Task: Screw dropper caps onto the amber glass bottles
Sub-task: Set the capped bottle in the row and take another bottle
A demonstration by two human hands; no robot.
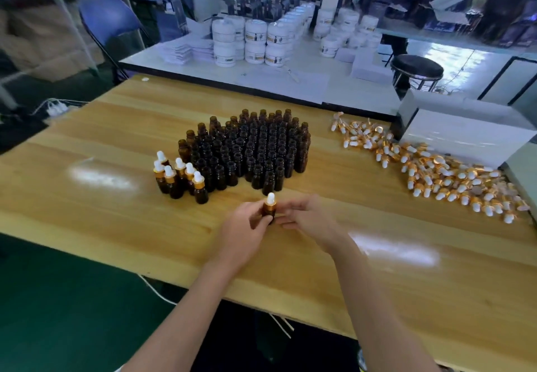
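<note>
An amber glass bottle (269, 211) with a gold-and-white dropper cap (270, 200) on its neck stands at the middle of the wooden table (116, 197). My left hand (245, 226) grips the bottle's body from the left. My right hand (309, 217) is close on the right, its fingertips touching the bottle low down. Behind stands a dense cluster of uncapped amber bottles (252, 148). Several capped bottles (181, 178) stand at its left. A long heap of loose dropper caps (430, 168) lies at the right.
White boxes (465, 130) sit at the table's right edge behind the caps. A second table (290, 81) beyond carries stacked white jars (255, 41) and flat packs; a person stands there. A black stool (417, 69) is at the back right, a blue chair (113, 25) at the left.
</note>
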